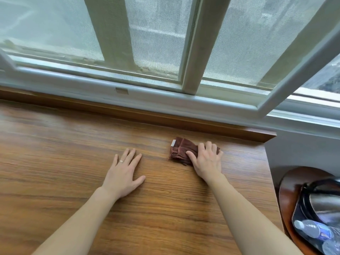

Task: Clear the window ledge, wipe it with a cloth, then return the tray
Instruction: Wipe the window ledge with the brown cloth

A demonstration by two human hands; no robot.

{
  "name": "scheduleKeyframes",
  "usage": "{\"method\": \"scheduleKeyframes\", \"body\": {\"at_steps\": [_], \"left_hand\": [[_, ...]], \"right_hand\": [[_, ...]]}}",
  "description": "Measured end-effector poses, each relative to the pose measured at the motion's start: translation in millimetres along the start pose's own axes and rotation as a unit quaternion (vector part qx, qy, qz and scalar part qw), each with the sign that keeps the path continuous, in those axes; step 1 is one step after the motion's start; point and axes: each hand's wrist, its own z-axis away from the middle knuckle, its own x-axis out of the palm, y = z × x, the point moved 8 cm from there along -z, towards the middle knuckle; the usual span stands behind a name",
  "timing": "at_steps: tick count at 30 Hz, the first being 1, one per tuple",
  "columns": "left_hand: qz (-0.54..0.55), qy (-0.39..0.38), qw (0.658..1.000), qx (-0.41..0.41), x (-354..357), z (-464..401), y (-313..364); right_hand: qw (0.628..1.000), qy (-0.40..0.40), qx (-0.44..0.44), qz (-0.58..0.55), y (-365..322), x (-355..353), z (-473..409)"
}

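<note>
Wood grain runs across the window ledge (64,144), a broad brown surface that fills the near and middle of the view, with a raised wooden lip along its far edge below the white window frame (191,45). Left of centre, the left hand (125,172) lies palm down on the bare wood, its fingers straight, slightly spread and pointing toward the window, the thumb angled out to the right; it holds nothing, and a ring (121,161) sits on one finger. Its bare forearm reaches in from the near left corner. Further right, the cloth (181,150), dark brown, bunched and with a small pale tag at its far left corner, lies on the ledge close to the raised lip. The right hand (206,161) rests on top of the cloth's right part, pressing it down with the palm; the fingers bend a little over the fabric at its far edge and the thumb lies across its near left side. The right forearm stretches in from the near right corner. At the far right, below the end of the ledge, a rounded dark wooden tray (288,183) holds a dark kettle (322,199) and plastic bottles (309,229).
</note>
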Motion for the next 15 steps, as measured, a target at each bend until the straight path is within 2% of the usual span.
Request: {"method": "scheduleKeyframes", "body": {"at_steps": [9,15], "left_hand": [[0.003,-0.006,1.0,-0.024,-1.5,-3.7,7.2],[0.011,-0.003,1.0,-0.006,-3.8,-6.6,21.0]], "right_hand": [[1.0,-0.01,0.002,0.006,13.8,1.0,-33.4],[1.0,-0.029,0.002,0.006,17.6,1.4,-45.5]]}}
